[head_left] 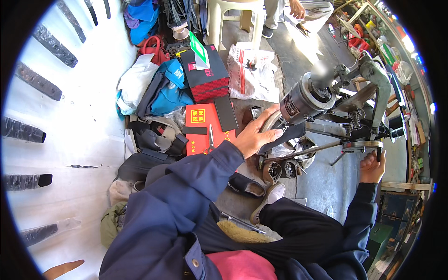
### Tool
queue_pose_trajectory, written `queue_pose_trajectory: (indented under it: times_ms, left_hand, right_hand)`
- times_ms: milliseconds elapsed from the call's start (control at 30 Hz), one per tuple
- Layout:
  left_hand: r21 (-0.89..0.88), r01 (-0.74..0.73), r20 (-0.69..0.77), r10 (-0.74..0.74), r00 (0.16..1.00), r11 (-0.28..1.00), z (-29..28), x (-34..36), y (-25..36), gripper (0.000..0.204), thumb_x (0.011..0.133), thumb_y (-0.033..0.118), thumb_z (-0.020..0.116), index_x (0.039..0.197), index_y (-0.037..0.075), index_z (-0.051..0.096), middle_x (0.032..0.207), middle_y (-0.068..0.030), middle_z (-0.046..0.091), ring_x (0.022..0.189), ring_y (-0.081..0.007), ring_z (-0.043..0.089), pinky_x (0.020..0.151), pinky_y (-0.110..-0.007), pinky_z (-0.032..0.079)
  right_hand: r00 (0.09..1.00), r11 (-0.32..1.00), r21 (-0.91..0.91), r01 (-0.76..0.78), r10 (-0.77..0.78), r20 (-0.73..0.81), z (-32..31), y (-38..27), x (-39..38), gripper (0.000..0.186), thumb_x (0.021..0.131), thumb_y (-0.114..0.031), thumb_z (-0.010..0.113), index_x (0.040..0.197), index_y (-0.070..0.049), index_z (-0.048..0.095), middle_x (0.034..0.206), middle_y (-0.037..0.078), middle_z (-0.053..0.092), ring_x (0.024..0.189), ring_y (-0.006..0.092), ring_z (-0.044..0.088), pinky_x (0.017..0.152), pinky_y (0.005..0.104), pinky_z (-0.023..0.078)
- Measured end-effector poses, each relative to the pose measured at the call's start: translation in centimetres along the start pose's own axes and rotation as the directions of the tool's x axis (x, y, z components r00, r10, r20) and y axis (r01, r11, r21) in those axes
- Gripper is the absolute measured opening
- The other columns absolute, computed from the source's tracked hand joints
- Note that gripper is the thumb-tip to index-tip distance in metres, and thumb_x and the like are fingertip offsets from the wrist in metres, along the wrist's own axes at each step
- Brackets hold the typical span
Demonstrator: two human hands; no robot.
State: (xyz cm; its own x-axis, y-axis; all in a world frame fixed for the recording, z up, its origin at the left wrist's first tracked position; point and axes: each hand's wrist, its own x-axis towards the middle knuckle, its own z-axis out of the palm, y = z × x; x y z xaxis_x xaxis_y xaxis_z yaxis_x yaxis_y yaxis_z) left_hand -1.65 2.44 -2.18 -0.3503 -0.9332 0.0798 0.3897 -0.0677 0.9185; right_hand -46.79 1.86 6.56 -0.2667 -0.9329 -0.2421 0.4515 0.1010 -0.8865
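Note:
My left hand (254, 135) is closed on the edge of a dark shoe (271, 121), thumb on top and a pale sole rim under the fingers. The shoe lies against the round metal arm (298, 102) of a hand-cranked sewing machine; where the needle meets it is hidden. Over on the right, my right hand (372, 168) grips the upright crank handle (379, 154) by the machine's wheel (363, 145). Below the machine are a dark slip-on shoe (247, 185) and two round brown metal cups (272, 172).
Left of the machine sit a red box (196, 142) with scissors (211, 139), a dark flat slab (226, 113), a black-and-red box (205, 86) and piled bags (170, 88). A plastic bag (263, 70), a stool (233, 5) and another person's hand (297, 8) are farther off. Cluttered shelves (410, 140) line the right.

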Motion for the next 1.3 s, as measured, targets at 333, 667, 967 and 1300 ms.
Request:
queue_pose_trajectory:
  times_ms: [333,667,967,1300]
  left_hand:
    - [0.105,0.060,-0.032,-0.057,0.998,0.993,0.1,2.1,0.0,0.065,0.091,0.012,0.070,0.151,0.012,0.045,0.110,-0.0048,0.065,0.085,-0.0105,0.058,0.079,-0.028,0.050]
    - [0.097,0.050,-0.061,-0.044,0.997,0.994,0.5,1.9,-0.9,0.058,0.093,0.010,0.070,0.146,0.011,0.047,0.112,-0.0014,0.066,0.088,-0.0065,0.057,0.080,-0.024,0.049]
    - [0.062,-0.023,-0.056,0.026,0.998,0.998,0.9,1.8,-1.3,0.047,0.094,0.010,0.068,0.138,0.007,0.050,0.111,0.0007,0.061,0.090,-0.0069,0.053,0.079,-0.025,0.048]
    - [0.166,-0.083,-0.153,0.109,0.982,0.983,2.0,0.0,-1.8,0.062,0.092,0.007,0.066,0.149,0.008,0.041,0.135,-0.0077,0.056,0.118,-0.0136,0.052,0.100,-0.029,0.044]
  right_hand:
    - [0.950,0.920,-0.304,0.248,-0.170,0.261,13.2,9.2,-1.9,0.029,0.099,-0.010,0.058,0.125,0.001,0.048,0.102,0.014,0.064,0.084,0.0218,0.068,0.070,0.0343,0.058]
    - [0.751,0.456,-0.635,0.623,-0.576,0.323,9.1,17.3,9.2,0.034,0.097,-0.011,0.049,0.130,-0.007,0.056,0.129,0.012,0.062,0.118,0.0277,0.059,0.101,0.0376,0.046]
    - [0.614,-0.128,-0.750,0.649,-0.494,0.616,17.8,15.1,2.1,0.032,0.081,-0.010,0.062,0.111,0.001,0.068,0.107,0.021,0.069,0.103,0.0397,0.064,0.093,0.0465,0.048]
    - [0.633,0.099,-0.695,0.712,-0.520,0.574,18.5,10.4,-7.7,0.023,0.084,-0.003,0.066,0.107,0.001,0.067,0.104,0.016,0.068,0.096,0.0393,0.066,0.088,0.0414,0.051]
